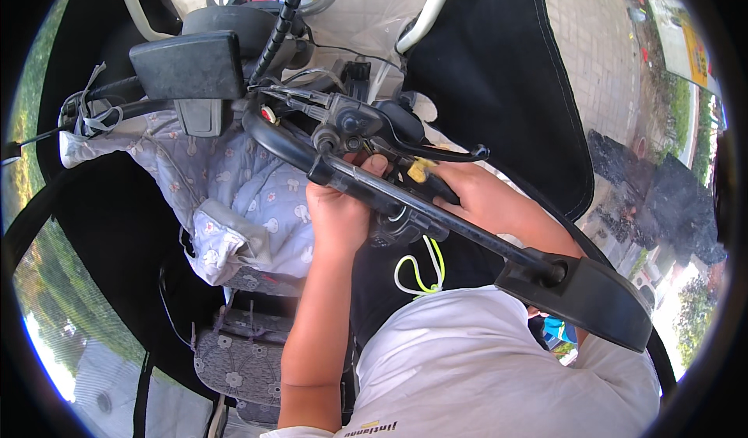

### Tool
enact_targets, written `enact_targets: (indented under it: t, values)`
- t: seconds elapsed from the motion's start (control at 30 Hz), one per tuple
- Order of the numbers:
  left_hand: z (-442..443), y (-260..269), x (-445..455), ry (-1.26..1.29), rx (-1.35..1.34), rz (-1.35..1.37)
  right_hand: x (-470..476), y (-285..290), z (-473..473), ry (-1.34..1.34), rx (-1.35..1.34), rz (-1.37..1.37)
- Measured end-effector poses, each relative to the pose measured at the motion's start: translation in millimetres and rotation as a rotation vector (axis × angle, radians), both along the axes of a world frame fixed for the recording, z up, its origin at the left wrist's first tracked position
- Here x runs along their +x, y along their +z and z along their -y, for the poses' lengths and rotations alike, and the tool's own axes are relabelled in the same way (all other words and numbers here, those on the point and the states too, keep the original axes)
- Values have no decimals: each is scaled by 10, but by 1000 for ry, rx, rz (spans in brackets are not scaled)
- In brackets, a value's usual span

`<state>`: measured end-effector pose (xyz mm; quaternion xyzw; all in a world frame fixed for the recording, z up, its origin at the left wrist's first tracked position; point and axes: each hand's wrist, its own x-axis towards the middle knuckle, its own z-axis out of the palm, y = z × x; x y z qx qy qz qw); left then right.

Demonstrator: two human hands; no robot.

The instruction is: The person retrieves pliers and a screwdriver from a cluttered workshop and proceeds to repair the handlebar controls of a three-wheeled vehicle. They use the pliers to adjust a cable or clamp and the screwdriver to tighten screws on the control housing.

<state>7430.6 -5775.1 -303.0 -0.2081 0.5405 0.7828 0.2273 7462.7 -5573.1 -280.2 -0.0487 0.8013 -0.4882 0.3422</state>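
Observation:
Handlebar controls of an electric scooter or tricycle lie before me, with a black brake lever point(438, 150) and a dark handlebar tube point(280, 146). My left hand point(339, 210) is at the underside of the control cluster, its thumb on a dark part beside the bar; the fingertips are partly hidden. My right hand point(470, 189) is closed around a dark elongated piece point(441, 186) below the lever. A yellow piece point(418, 171) lies between the hands. The mirror stem point(444, 219) crosses in front of them to the black mirror housing point(584, 298).
A black display housing point(187, 67) is mounted at the handlebar's middle. A padded rabbit-print cover point(257, 186) hangs at the left above a grey floral seat point(234, 356). Black fabric panels point(497, 75) and white frame tubes point(429, 11) surround the handlebar.

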Motion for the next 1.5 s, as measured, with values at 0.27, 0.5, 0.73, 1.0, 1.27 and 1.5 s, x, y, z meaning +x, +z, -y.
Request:
enact_targets:
  t: [0.27,0.5,0.73,1.0,1.27,1.5]
  values:
    - [24,-24,21,-42,21,-37,62,32,-20,30,78,-194]
    - [57,-67,1,-133,-1,-17,62,115,3,-24,44,-87]
    - [57,-71,-9,-154,8,-73,72,-14,-43,-9,-55,-27]
    - [77,-128,0,-121,14,-65,-58,-121,-281,-319,-719,791]
    - [57,-151,66,-10,136,144,-1,73,-98,27,19,-48]
    - [56,2,-12,-97,-49,67,42,51,0,44,186,-254]
